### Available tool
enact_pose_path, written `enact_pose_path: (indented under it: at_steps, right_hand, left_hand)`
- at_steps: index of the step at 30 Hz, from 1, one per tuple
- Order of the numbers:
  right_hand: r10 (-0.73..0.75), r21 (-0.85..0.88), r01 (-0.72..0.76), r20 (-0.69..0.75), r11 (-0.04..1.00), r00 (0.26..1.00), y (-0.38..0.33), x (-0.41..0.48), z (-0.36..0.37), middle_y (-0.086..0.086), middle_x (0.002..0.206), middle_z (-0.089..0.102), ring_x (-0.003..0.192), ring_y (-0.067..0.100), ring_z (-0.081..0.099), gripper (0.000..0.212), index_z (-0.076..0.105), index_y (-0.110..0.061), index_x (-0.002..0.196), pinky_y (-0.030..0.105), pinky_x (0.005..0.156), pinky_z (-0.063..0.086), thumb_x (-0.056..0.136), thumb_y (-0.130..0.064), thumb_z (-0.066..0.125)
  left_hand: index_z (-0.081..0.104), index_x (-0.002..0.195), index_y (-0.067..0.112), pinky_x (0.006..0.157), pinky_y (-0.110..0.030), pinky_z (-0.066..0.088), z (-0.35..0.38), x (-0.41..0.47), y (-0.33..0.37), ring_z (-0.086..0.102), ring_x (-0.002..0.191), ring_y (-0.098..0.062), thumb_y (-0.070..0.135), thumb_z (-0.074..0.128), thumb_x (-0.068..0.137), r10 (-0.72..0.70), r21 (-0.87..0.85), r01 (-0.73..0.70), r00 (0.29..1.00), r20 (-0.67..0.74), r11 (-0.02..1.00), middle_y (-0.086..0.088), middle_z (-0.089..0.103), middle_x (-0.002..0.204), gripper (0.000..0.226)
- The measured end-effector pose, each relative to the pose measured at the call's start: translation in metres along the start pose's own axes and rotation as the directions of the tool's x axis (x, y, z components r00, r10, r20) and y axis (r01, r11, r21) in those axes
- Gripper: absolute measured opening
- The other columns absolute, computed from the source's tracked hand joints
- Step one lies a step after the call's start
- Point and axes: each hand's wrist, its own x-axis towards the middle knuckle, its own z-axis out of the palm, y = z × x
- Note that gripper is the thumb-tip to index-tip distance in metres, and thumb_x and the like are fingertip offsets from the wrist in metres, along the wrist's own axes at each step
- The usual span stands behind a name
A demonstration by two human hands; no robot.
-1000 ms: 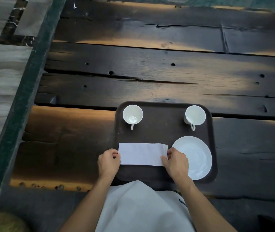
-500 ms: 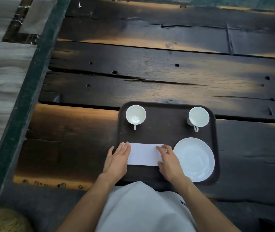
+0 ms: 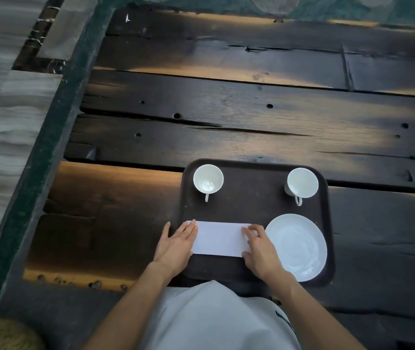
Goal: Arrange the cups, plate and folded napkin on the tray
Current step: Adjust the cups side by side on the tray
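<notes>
A dark brown tray (image 3: 252, 210) lies on the wooden table. Two empty white cups stand at its far corners, one on the left (image 3: 208, 182) and one on the right (image 3: 302, 184), handles pointing toward me. A white plate (image 3: 296, 246) rests at the near right. A folded white napkin (image 3: 220, 238) lies flat at the near left of the tray. My left hand (image 3: 176, 246) lies flat with its fingers on the napkin's left end. My right hand (image 3: 259, 246) presses its fingers on the right end, beside the plate.
The table (image 3: 226, 117) is made of dark, cracked wooden planks with holes. A green edge strip (image 3: 49, 137) runs along its left side, with pale floor beyond. My white shirt (image 3: 216, 319) fills the bottom centre.
My hands went from pinching the napkin's ends to lying flat on it. The napkin looks narrower now, folded over and pressed down on the tray.
</notes>
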Motion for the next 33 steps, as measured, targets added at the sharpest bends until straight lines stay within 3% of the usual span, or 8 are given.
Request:
enact_pose_path:
  at_steps: [5, 9, 13, 15, 22, 26, 29, 33]
  right_hand:
    - [0.054, -0.005, -0.054, -0.092, 0.999, 0.994, -0.024, 0.015, -0.011, 0.006, 0.147, 0.046, 0.127, 0.026, 0.053, 0.071, 0.037, -0.014, 0.150, 0.033, 0.103, 0.044, 0.091, -0.039, 0.067]
    - [0.000, 0.198, 0.030, -0.153, 0.980, 0.988, -0.050, 0.038, -0.032, 0.003, 0.159, 0.033, 0.134, 0.023, 0.049, 0.089, 0.021, -0.020, 0.159, 0.039, 0.108, 0.045, 0.089, -0.037, 0.073]
    - [-0.010, 0.358, 0.073, -0.176, 0.931, 0.984, -0.075, 0.064, -0.050, 0.003, 0.167, 0.013, 0.150, 0.024, 0.026, 0.110, 0.003, -0.027, 0.161, 0.047, 0.110, 0.045, 0.083, -0.028, 0.082]
    - [-0.005, 0.417, 0.080, -0.178, 0.905, 0.984, -0.082, 0.077, -0.055, 0.004, 0.166, 0.016, 0.150, 0.024, 0.026, 0.118, -0.002, -0.028, 0.160, 0.048, 0.115, 0.039, 0.080, -0.025, 0.084]
    - [0.004, 0.471, 0.047, -0.105, 0.881, 0.994, -0.091, 0.109, -0.053, 0.004, 0.162, 0.028, 0.147, 0.024, 0.031, 0.119, 0.001, -0.025, 0.161, 0.044, 0.117, 0.036, 0.077, -0.020, 0.085]
    - [0.000, 0.520, 0.030, -0.058, 0.854, 0.998, -0.090, 0.119, -0.045, -0.004, 0.140, 0.048, 0.128, 0.022, 0.051, 0.095, 0.020, -0.026, 0.151, 0.029, 0.093, 0.048, 0.079, -0.014, 0.081]
    - [0.009, 0.566, 0.006, -0.023, 0.825, 1.000, -0.089, 0.121, -0.041, -0.007, 0.125, 0.051, 0.111, 0.021, 0.062, 0.089, 0.018, -0.040, 0.144, 0.040, 0.087, 0.059, 0.081, -0.014, 0.077]
    - [0.015, 0.570, -0.002, -0.017, 0.822, 1.000, -0.086, 0.122, -0.042, -0.007, 0.122, 0.053, 0.106, 0.019, 0.062, 0.084, 0.018, -0.039, 0.143, 0.043, 0.086, 0.060, 0.082, -0.016, 0.071]
  left_hand:
    - [0.048, 0.148, 0.023, 0.124, -0.047, 0.014, -0.020, 0.006, 0.005, 0.039, 0.147, -0.016, 0.050, 0.047, 0.102, -0.229, -0.392, 0.142, 0.955, -0.186, 0.909, 0.004, 0.046, 0.157, 0.054]
    - [0.055, 0.144, 0.024, 0.112, -0.037, 0.039, -0.052, 0.024, 0.004, 0.052, 0.136, -0.020, 0.046, 0.044, 0.105, -0.541, -0.898, 0.145, 0.833, -0.116, 0.416, 0.001, 0.059, 0.146, 0.046]
    - [0.044, 0.151, 0.031, 0.110, -0.040, 0.043, -0.080, 0.050, 0.006, 0.050, 0.138, -0.021, 0.055, 0.033, 0.105, -0.529, -0.990, 0.089, 0.838, 0.132, -0.106, 0.005, 0.047, 0.156, 0.053]
    - [0.038, 0.154, 0.030, 0.101, -0.038, 0.045, -0.089, 0.057, 0.007, 0.052, 0.136, -0.026, 0.056, 0.031, 0.105, -0.486, -0.962, 0.074, 0.851, 0.198, -0.262, 0.006, 0.042, 0.159, 0.056]
    - [0.038, 0.154, 0.034, 0.091, -0.036, 0.052, -0.097, 0.069, 0.004, 0.067, 0.115, -0.025, 0.063, 0.028, 0.103, -0.376, -0.937, 0.116, 0.894, 0.243, -0.329, 0.008, 0.043, 0.159, 0.059]
    - [0.048, 0.141, 0.041, 0.085, -0.032, 0.059, -0.094, 0.072, 0.005, 0.072, 0.094, -0.014, 0.062, 0.032, 0.103, -0.362, -0.928, 0.102, 0.901, 0.238, -0.359, 0.011, 0.054, 0.141, 0.046]
    - [0.053, 0.123, 0.046, 0.073, -0.027, 0.061, -0.093, 0.074, 0.005, 0.076, 0.088, -0.012, 0.061, 0.037, 0.102, -0.370, -0.913, 0.105, 0.891, 0.263, -0.395, 0.019, 0.061, 0.119, 0.030]
    - [0.057, 0.127, 0.044, 0.071, -0.026, 0.061, -0.091, 0.077, 0.009, 0.078, 0.088, -0.016, 0.061, 0.039, 0.101, -0.372, -0.906, 0.106, 0.887, 0.272, -0.410, 0.025, 0.065, 0.106, 0.036]
